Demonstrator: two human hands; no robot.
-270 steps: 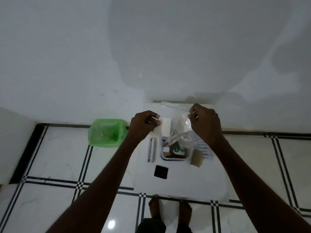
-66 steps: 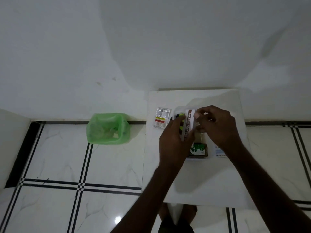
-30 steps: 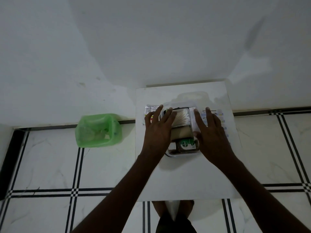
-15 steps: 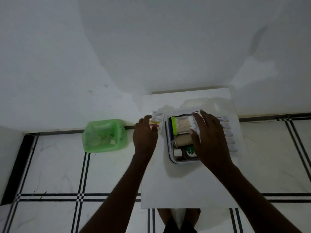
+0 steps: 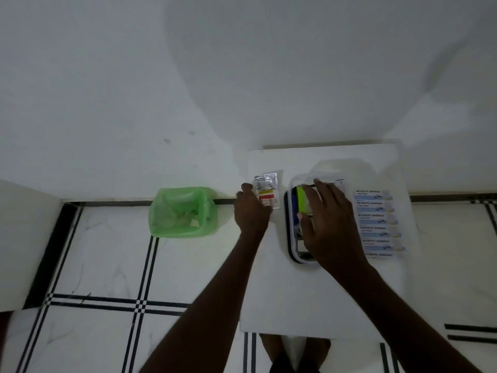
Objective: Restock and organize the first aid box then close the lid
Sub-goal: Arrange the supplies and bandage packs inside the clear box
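The first aid box, a clear tub with a dark rim, stands open on a white table. My right hand lies flat over its contents, fingers spread; a green packet shows under the fingertips. My left hand rests at the table's left edge with its fingers on a small white sachet with a red and yellow label; whether it grips the sachet is unclear. A strip of bandage packets with blue print lies right of the box.
A green bin lined with a plastic bag stands on the tiled floor left of the table, against the white wall. My feet show under the table's near edge.
My left hand has left the box and moved left onto the sachet. My right hand has slid further over the box's contents.
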